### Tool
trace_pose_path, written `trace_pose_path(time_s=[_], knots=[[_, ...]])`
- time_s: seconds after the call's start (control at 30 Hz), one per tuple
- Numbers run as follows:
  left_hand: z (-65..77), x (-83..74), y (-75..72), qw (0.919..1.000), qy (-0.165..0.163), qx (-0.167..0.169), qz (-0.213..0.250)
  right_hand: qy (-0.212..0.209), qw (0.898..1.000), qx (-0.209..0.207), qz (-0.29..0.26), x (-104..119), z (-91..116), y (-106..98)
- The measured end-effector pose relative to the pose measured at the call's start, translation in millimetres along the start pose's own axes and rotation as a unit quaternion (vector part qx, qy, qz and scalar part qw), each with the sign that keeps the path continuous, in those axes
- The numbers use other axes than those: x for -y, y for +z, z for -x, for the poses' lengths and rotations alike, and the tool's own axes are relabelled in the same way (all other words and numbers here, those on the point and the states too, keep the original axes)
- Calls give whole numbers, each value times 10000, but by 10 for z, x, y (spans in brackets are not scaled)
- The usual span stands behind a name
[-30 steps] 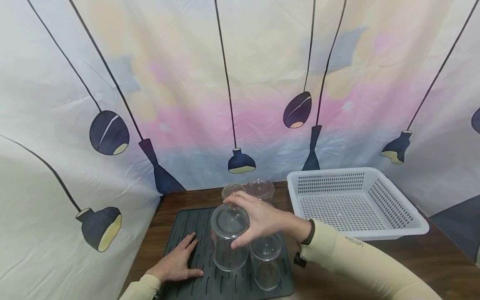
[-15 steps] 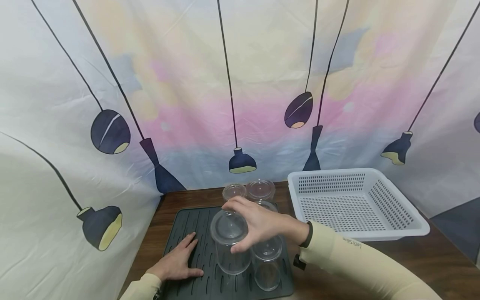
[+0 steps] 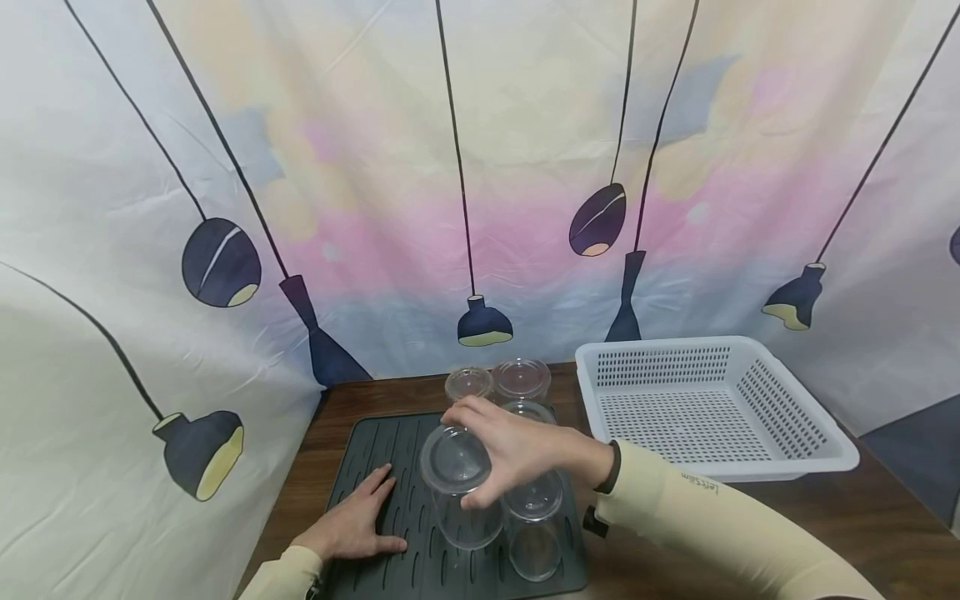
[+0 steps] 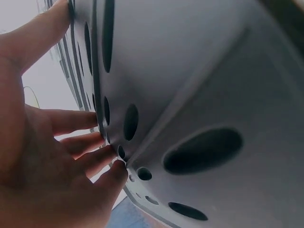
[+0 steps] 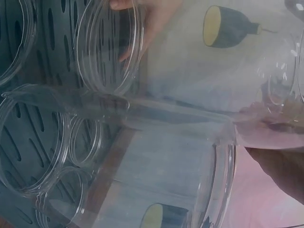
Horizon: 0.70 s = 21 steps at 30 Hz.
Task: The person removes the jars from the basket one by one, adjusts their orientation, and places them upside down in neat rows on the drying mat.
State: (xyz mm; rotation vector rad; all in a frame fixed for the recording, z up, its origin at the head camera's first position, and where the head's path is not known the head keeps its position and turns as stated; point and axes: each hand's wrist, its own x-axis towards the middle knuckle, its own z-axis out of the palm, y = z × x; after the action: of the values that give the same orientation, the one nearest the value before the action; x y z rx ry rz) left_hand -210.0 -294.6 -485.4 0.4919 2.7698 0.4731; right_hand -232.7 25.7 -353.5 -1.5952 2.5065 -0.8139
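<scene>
My right hand [image 3: 517, 446] grips a clear jar [image 3: 461, 500] near its round top, thumb on the near side and fingers at the far side. The jar is over the grey slotted drying mat [image 3: 408, 467]; I cannot tell if its lower end touches. Beside it on the right stands another clear jar [image 3: 534, 542]. In the right wrist view, the gripped jar [image 5: 166, 156] fills the foreground. My left hand [image 3: 348, 525] rests spread on the mat's left part. In the left wrist view, the fingers of my left hand [image 4: 57, 156] touch the mat [image 4: 190, 95].
Several more clear jars stand behind, among them a small one [image 3: 468, 383] and a wider one [image 3: 522, 379]; another [image 3: 528, 410] is partly hidden by my right hand. A white perforated basket [image 3: 712, 458] stands at the right on the brown wooden table [image 3: 862, 533]. A printed cloth [image 3: 375, 208] hangs behind.
The top of the gripped jar has shifted a little toward me and to the left, and its lower end slightly right. My right hand has moved slightly with it. My left hand has not moved.
</scene>
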Motion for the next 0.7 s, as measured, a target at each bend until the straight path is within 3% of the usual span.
trace_pose_path(time_s=[0.27,0.7], knots=[[2,5,13,10000,14,-42,-22,89,9996,123,241,28,-33,-32],[7,3,15,10000,-3,-43,-52,632,9959,512,401,38,-82,-29]])
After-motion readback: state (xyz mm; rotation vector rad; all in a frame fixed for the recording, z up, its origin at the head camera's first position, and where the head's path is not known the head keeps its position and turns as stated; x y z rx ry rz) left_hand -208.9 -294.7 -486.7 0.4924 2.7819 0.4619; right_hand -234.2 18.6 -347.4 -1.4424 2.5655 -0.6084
